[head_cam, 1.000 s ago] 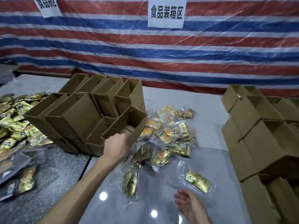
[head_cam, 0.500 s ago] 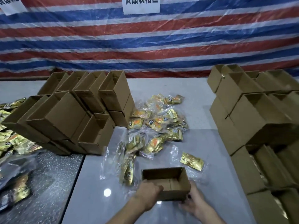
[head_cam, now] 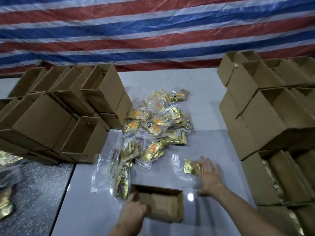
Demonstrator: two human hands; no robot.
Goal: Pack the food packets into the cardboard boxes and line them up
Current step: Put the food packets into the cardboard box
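Observation:
An open, empty cardboard box (head_cam: pixel 163 205) sits on the grey table near me. My left hand (head_cam: pixel 133 212) grips its left wall, thumb on the rim. My right hand (head_cam: pixel 207 175), fingers spread and straight, lies over a gold food packet in clear wrap (head_cam: pixel 189 167) to the right of the box. A loose heap of gold and orange food packets (head_cam: pixel 156 128) lies on the table beyond the box.
Empty open boxes (head_cam: pixel 68 113) are stacked at the left. Stacked boxes (head_cam: pixel 272 120) stand at the right, the nearest ones showing gold packets inside. More packets in plastic lie at the far left edge (head_cam: pixel 6 206). A striped tarpaulin hangs behind the table.
My left hand brought a box from the left stack to the table in front of me. My right hand left the box and went right onto the single gold packet.

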